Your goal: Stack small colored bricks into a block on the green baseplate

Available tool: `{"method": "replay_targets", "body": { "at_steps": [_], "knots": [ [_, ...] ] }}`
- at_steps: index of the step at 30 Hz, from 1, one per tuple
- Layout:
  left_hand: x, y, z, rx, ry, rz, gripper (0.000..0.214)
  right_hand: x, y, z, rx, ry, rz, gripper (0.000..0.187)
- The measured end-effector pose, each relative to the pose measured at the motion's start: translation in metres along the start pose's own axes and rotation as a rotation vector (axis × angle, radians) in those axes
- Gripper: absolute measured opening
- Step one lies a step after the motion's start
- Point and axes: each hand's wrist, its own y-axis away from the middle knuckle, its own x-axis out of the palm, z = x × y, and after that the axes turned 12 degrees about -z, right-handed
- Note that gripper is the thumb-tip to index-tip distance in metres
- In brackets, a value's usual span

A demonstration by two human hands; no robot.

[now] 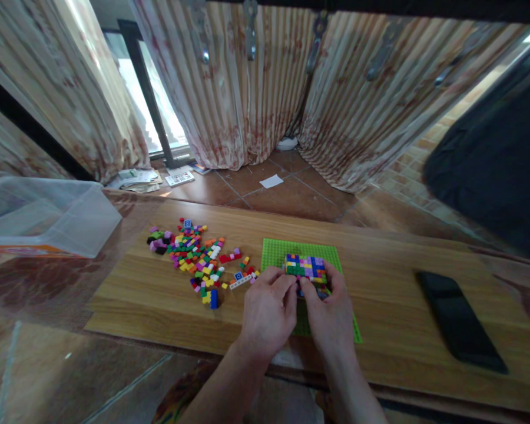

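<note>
A block of many-coloured toy bricks (305, 268) stands on the green baseplate (274, 250). My right hand (333, 303) is wrapped along the block's right side, its thumb on the near face. At the near left corner of the block, the fingers of my left hand (271, 303) are pinched together. Whether a small brick sits between those fingertips is hidden. Left of my left hand lies a long white brick (241, 282), beside a blue square brick (238, 275).
Loose bricks (194, 250) are spread over the left part of the wooden board (159, 321). A clear plastic bin (70, 218) stands at the far left. To the right lies a black phone (461, 321). Curtains (247, 88) hang beyond the board, with papers (136, 179) on the floor.
</note>
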Motion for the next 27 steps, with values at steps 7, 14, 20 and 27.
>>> {"method": "replay_targets", "body": {
  "at_steps": [7, 14, 20, 27],
  "knots": [
    [-0.003, -0.001, -0.003, -0.033, 0.062, 0.016, 0.017, 0.000, 0.002, -0.003, -0.040, 0.004, -0.015, 0.060],
    [-0.038, -0.022, 0.030, -0.142, 0.008, -0.093, 0.020, -0.009, -0.002, -0.010, 0.032, -0.083, 0.053, 0.063],
    [-0.070, -0.028, 0.065, -0.170, -0.213, 0.079, 0.020, -0.012, -0.005, -0.007, -0.322, 0.078, 0.085, 0.064],
    [-0.070, -0.022, 0.056, -0.125, -0.370, 0.208, 0.014, -0.007, -0.001, -0.010, -0.466, 0.154, 0.131, 0.054]
  ]
}}
